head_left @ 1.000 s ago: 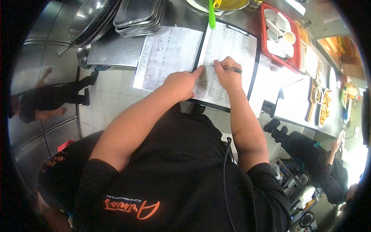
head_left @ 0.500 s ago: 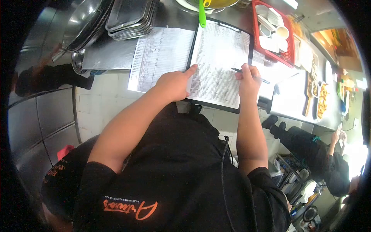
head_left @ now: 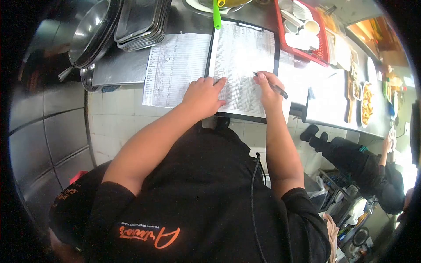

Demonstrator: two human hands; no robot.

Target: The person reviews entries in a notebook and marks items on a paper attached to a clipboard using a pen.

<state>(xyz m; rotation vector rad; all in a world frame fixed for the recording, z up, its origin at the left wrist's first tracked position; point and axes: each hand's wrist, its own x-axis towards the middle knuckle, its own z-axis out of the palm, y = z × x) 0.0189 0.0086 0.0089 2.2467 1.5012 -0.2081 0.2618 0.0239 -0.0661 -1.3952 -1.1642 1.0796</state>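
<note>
A black clipboard [head_left: 277, 52] holds a printed list [head_left: 239, 57] with dense rows and columns. My left hand [head_left: 204, 94] rests over the clipboard's left edge, fingers apart, its index finger and thumb reaching onto the list. In my right hand [head_left: 269, 90] is a dark pen [head_left: 279, 91], gripped between thumb and fingers, its tip over the right half of the list. I cannot tell whether the tip touches the paper. Left of the clipboard lies a lined sheet [head_left: 173, 70] with handwritten marks, partly under my left hand.
Stacked metal trays [head_left: 142, 24] and pans [head_left: 90, 33] stand at the back left. A green handle [head_left: 216, 15] overhangs the clipboard's top. A red basket [head_left: 322, 48] holds white utensils and cups. Farther right are a food dish [head_left: 367, 103] and another person [head_left: 351, 160].
My left hand has slid right, farther onto the list, with its index finger lower down the page. The right hand still grips the pen, now tilted more steeply. The whole view has shifted slightly.
</note>
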